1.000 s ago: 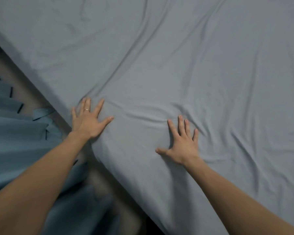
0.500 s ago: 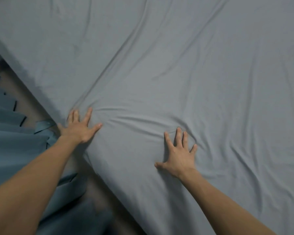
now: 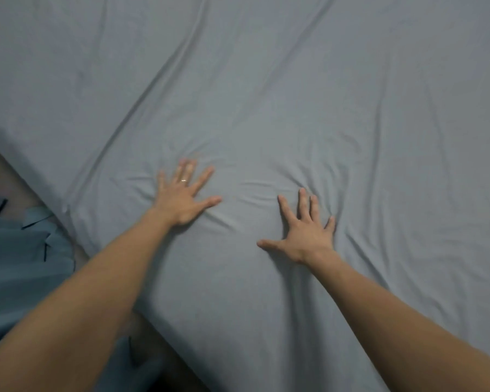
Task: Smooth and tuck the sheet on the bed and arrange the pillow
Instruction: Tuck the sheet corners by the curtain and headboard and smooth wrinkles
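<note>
A: Both hands lie flat with fingers spread, gripping nothing. The left hand point(image 3: 185, 195) presses palm-down on the sheet point(image 3: 266, 94), and the right hand point(image 3: 304, 232) does the same just beside it, the two close together but apart.

B: What has changed in the last second?

A: The left hand has come in from the edge of the bed point(image 3: 77, 230). A second ago it sat right at the mattress corner; now it rests well onto the top surface, nearer the right hand. The right hand has barely shifted across the cloth.

B: And the fabric between them?

A: Short wrinkles point(image 3: 246, 190) bunch up between the two palms and fan out from the fingertips. A long crease point(image 3: 142, 108) runs away from the left hand toward the top of the view, and more folds ripple off to the right.

B: So what does that mean for the job?

A: It looks like the smoothing stage, partway through: the slack has been gathered, not yet pushed out. The hands probably need to sweep apart or toward the edges to flatten it.

B: Tucking? The pillow?

A: No pillow is in view. The sheet wraps over the near edge of the bed, but whether it is tucked under cannot be told. A blue-grey garment point(image 3: 20, 264) hangs at lower left, beside the bed.
</note>
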`<state>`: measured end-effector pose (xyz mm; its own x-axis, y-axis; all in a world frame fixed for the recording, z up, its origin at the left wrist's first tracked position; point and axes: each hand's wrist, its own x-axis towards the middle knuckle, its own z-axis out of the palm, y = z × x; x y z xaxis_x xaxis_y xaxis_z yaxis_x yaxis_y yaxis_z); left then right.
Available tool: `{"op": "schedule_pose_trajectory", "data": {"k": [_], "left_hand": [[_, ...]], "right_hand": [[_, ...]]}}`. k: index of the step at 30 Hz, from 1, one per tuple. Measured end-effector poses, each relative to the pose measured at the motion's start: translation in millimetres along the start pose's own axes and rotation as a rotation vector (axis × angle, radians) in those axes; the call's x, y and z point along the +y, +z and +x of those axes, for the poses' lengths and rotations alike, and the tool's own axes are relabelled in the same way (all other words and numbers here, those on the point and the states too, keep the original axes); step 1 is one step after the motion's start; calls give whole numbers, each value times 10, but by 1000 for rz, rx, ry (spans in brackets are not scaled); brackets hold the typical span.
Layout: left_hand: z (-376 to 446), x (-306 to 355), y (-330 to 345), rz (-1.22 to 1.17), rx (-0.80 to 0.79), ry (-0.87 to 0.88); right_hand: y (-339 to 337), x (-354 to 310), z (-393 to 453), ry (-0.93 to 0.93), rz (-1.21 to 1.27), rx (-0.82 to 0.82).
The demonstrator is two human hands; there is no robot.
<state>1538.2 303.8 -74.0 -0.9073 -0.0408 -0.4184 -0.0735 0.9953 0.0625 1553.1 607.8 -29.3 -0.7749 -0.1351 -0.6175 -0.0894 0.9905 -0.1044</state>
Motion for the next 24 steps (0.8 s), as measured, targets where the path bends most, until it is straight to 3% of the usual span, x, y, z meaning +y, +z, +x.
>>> {"op": "schedule_pose_trajectory", "data": {"k": [3, 7, 9, 14, 20, 24], "left_hand": [[-285, -524, 37, -50, -27, -216], [-461, -671, -27, -73, -147, -285], [-415, -673, -154, -87, -138, -253], [-147, -1065, -522, 66, 96, 0], [684, -2535, -880, -10, -29, -87], [1021, -3439, -895, 2, -14, 0]], "right_hand": [[-66, 3, -12, 47, 12, -27], [-185, -358, 9, 19, 25, -16], [-235, -643, 50, -126, -6, 39], [-485, -1689, 376, -361, 39, 71], [-814, -3406, 1276, -500, 70, 160], [-940, -4412, 1833, -600, -5, 146]]}}
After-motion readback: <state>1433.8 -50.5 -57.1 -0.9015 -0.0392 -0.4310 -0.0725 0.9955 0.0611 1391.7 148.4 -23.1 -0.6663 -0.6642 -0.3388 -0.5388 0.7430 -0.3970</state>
